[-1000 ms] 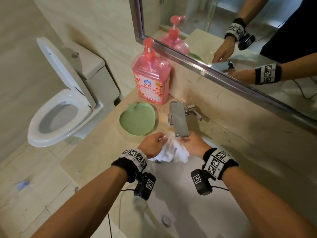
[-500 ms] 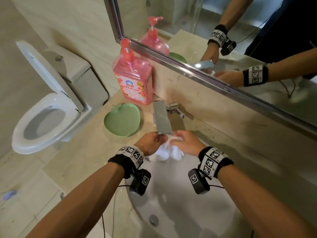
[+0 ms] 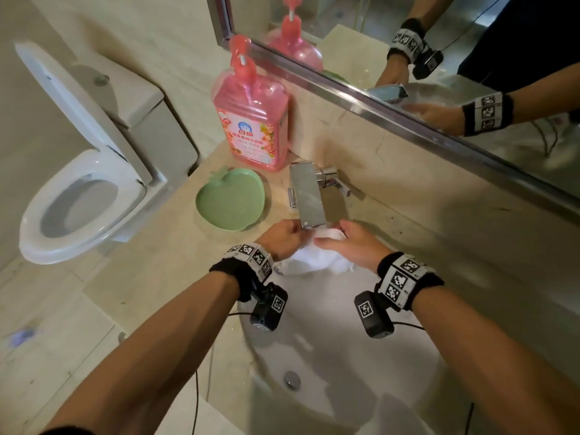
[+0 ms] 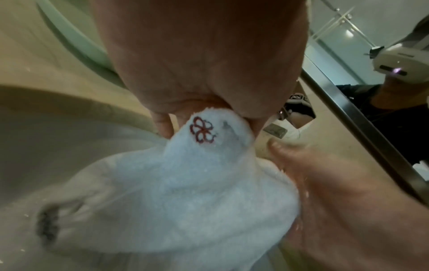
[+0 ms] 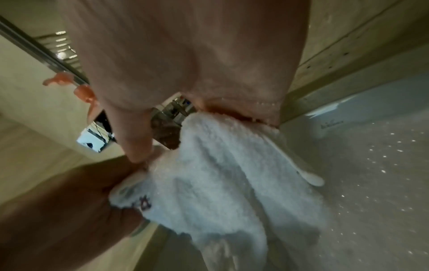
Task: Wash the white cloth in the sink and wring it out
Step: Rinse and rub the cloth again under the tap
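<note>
The white cloth (image 3: pixel 317 262) hangs bunched over the sink (image 3: pixel 329 356), just under the faucet (image 3: pixel 309 199) at twelve o'clock. The left hand (image 3: pixel 279 237) pinches its flower-marked corner; the right hand (image 3: pixel 351 246) grips the other side. A second ago the cloth hung lower between closer hands; now it is drawn up toward the spout, so rinsing goes on, and wringing is still to come.

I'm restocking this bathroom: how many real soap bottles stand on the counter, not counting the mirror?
1. The pink soap bottle stands on the counter against the wall, behind the green dish. The second one is its reflection.
</note>
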